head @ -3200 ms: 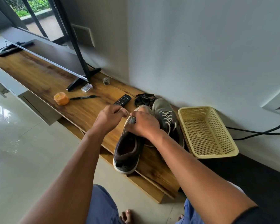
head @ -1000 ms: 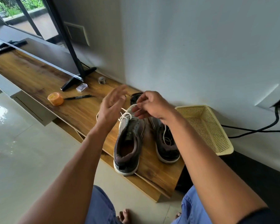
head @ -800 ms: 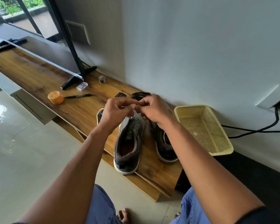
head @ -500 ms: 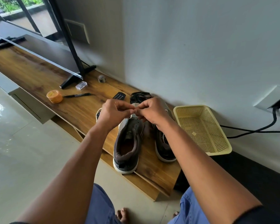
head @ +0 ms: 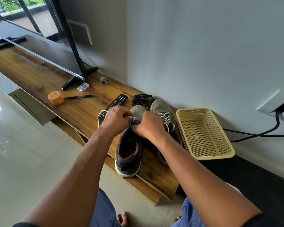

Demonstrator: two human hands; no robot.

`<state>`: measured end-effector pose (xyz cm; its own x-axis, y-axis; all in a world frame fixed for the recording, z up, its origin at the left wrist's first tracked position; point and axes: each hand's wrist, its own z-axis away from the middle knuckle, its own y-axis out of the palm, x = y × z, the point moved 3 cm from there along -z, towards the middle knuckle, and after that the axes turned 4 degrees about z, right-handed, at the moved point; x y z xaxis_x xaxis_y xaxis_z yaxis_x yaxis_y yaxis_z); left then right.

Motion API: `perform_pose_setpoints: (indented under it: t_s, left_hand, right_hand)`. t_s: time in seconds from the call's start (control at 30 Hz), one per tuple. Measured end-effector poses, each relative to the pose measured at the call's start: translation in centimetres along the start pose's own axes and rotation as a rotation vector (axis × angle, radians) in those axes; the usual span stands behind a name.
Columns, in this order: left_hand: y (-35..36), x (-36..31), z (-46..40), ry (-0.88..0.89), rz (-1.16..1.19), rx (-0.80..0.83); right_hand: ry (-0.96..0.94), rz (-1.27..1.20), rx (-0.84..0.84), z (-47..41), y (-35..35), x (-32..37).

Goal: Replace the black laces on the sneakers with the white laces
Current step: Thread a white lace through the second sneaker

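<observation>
White lace (head: 99, 119), limp and light; I judge the stiff tip the best hold. Left hand (head: 116, 119) pinches it, right hand (head: 148, 124) grips the centre-frame sneaker (head: 129, 145).

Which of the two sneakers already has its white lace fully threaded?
The right sneaker, beside the yellow basket: white lace criss-crosses its front. The left sneaker is under both hands, its lace loose.

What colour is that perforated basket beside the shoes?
The basket is pale yellow, seen best in the head view.
</observation>
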<state>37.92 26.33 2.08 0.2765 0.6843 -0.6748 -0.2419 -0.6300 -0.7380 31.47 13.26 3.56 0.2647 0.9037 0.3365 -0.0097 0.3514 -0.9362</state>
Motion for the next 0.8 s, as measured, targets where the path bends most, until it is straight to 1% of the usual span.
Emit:
perform_pose_setpoints:
  t_s: [0.17, 0.33, 0.47, 0.67, 0.8]
  left_hand:
    - [0.4, 0.2, 0.0, 0.016, -0.014, 0.055]
    - [0.3, -0.1, 0.1, 0.015, 0.019, 0.008]
    - [0.7, -0.3, 0.2, 0.041, 0.007, 0.038]
    - [1.1, -0.3, 0.2, 0.025, -0.028, 0.081]
    - [1.3, -0.8, 0.3, 0.03, -0.057, 0.088]
  right_hand:
    - [0.025, -0.042, -0.044, 0.3, 0.4, -0.3]
    - [0.021, -0.03, -0.065, 0.3, 0.8, -0.2]
    - [0.089, -0.108, -0.022, -0.4, 0.8, -0.8]
    - [0.265, -0.273, 0.096, -2.0, 1.3, -2.9]
    - [0.325, -0.371, 0.111, -2.8, 2.2, -4.0]
